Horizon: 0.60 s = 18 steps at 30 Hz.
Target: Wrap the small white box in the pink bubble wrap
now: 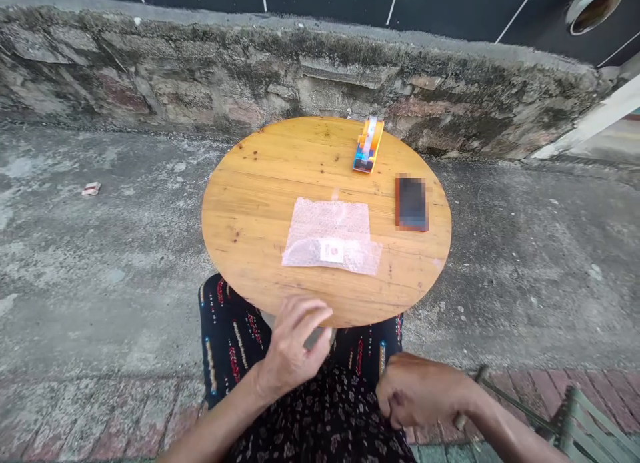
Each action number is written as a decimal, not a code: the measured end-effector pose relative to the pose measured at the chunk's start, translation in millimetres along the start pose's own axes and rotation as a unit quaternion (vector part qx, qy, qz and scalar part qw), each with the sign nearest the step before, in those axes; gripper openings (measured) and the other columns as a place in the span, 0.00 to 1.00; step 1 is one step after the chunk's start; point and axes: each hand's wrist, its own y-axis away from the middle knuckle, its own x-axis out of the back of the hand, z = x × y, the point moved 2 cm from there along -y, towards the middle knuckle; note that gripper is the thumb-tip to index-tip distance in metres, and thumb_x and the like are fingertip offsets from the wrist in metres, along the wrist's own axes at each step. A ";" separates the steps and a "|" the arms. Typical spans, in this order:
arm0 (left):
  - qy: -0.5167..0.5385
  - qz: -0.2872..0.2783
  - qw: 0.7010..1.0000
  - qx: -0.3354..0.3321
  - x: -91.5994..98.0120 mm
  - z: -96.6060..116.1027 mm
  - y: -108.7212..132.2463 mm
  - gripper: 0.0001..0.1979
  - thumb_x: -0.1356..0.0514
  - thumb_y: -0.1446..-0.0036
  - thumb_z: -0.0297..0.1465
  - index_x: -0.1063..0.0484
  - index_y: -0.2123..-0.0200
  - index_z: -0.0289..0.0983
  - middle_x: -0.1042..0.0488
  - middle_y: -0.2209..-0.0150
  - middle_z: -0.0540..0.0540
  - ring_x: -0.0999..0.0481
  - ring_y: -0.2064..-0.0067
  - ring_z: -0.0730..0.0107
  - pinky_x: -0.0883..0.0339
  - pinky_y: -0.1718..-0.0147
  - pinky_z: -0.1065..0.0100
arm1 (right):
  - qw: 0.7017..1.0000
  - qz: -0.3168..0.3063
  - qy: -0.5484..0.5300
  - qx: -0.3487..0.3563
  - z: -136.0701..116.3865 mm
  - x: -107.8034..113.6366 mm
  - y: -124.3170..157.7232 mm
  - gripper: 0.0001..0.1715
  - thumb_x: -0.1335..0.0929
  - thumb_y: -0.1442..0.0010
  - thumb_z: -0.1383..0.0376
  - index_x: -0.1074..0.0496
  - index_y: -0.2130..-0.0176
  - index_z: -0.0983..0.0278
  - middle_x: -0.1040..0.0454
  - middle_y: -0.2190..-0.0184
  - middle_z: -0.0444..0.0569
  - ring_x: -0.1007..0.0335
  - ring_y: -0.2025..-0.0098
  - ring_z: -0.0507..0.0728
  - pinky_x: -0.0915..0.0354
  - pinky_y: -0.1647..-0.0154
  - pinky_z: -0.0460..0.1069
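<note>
My left hand [298,339] hovers over my lap at the near edge of the round wooden table. Its thumb and fingers are apart, and it holds nothing. My right hand [419,391] is curled into a fist near my right thigh, with its palm side hidden and nothing showing from it. Nearest to the left hand on the table lies a sheet of pinkish bubble wrap [327,219]. Its near edge carries a folded strip, on which sits a small white square [331,251] with a faint reddish mark.
On the wooden table [250,203] stand an orange and blue tape dispenser [369,145] at the back and a dark, pixelated flat object [413,204] at right. A stone wall [225,89] runs behind. Part of a green chair [587,416] is at lower right.
</note>
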 end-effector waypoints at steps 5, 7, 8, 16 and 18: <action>0.226 -0.226 0.944 0.083 -17.9 15.7 25.5 0.11 0.41 0.49 0.22 0.24 0.62 0.36 0.23 0.67 0.46 0.25 0.65 0.69 0.31 0.63 0.67 | 0.974 -0.228 0.011 0.002 21.6 -45.4 -24.7 0.13 0.29 0.61 0.73 0.39 0.84 0.62 0.44 0.89 0.33 0.45 0.84 0.49 0.51 0.82 0.45; 0.278 -0.273 0.915 0.102 -20.4 20.8 33.9 0.12 0.41 0.50 0.23 0.23 0.62 0.35 0.22 0.66 0.45 0.24 0.65 0.69 0.30 0.62 0.69 | 0.966 -0.257 0.027 -0.003 22.1 -56.8 -34.2 0.19 0.29 0.62 0.72 0.45 0.86 0.61 0.50 0.91 0.34 0.51 0.86 0.50 0.53 0.84 0.46; 0.297 -0.287 0.905 0.107 -21.4 22.5 37.5 0.13 0.41 0.51 0.23 0.22 0.62 0.35 0.22 0.66 0.45 0.24 0.64 0.69 0.30 0.62 0.69 | 0.965 -0.260 0.033 -0.008 21.4 -60.5 -37.6 0.20 0.29 0.62 0.71 0.47 0.86 0.60 0.52 0.91 0.34 0.52 0.86 0.50 0.53 0.84 0.46; 0.318 -0.442 0.835 0.083 -42.2 22.7 59.9 0.15 0.34 0.51 0.31 0.21 0.58 0.35 0.21 0.60 0.42 0.22 0.59 0.64 0.29 0.55 0.68 | 0.987 -0.161 -0.002 0.001 27.0 -72.8 -34.2 0.20 0.30 0.65 0.71 0.49 0.84 0.60 0.52 0.88 0.34 0.52 0.83 0.49 0.52 0.82 0.46; 0.313 -0.455 0.830 0.077 -45.9 22.1 61.9 0.15 0.34 0.50 0.33 0.21 0.57 0.36 0.21 0.60 0.43 0.22 0.59 0.64 0.29 0.55 0.68 | 0.987 -0.144 -0.073 0.015 32.0 -74.5 -28.8 0.17 0.32 0.64 0.71 0.46 0.84 0.61 0.49 0.87 0.35 0.50 0.82 0.49 0.52 0.82 0.45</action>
